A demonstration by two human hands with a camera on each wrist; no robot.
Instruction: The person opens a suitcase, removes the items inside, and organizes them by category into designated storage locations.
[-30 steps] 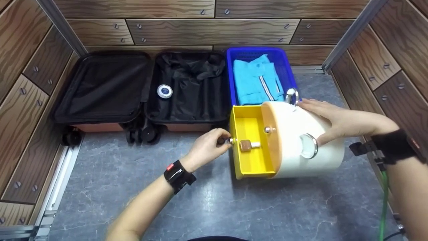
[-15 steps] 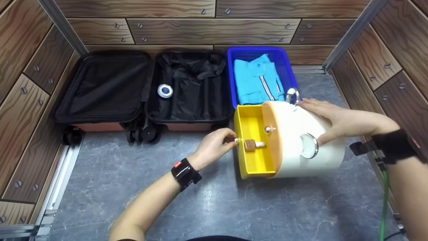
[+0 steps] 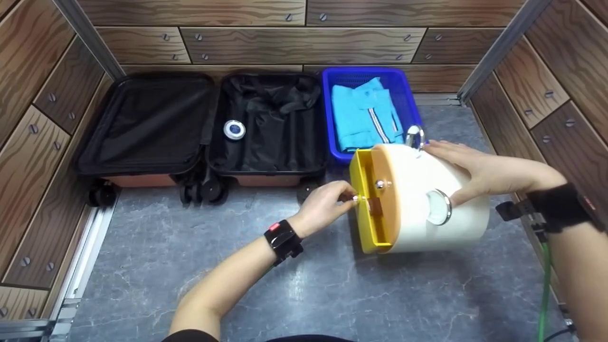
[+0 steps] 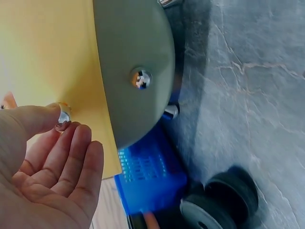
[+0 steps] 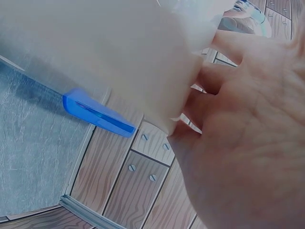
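Note:
A white rounded box [image 3: 441, 190] lies on its side on the grey floor, with a yellow drawer [image 3: 363, 209] sticking a short way out of its tan front panel [image 3: 385, 190]. A small brown item [image 3: 375, 205] lies in the drawer. My left hand [image 3: 349, 198] pinches the drawer's small metal knob [image 4: 63, 117] between the thumb and fingers [image 4: 76, 143]. My right hand [image 3: 475, 166] rests flat and open on top of the box, and the right wrist view shows the palm [image 5: 248, 133] against the white wall [image 5: 95, 52].
An open black suitcase [image 3: 190, 123] lies at the back left, with a round white-and-blue item [image 3: 234, 129] in it. A blue basket [image 3: 332, 95] behind the drawer holds a folded turquoise shirt [image 3: 365, 114]. Wood-patterned walls [image 3: 546, 85] close in three sides. Suitcase wheels [image 3: 209, 190] stand left of my left hand.
My left hand has pushed the yellow drawer to the right, most of the way into the white box. The right hand and the box have stayed put.

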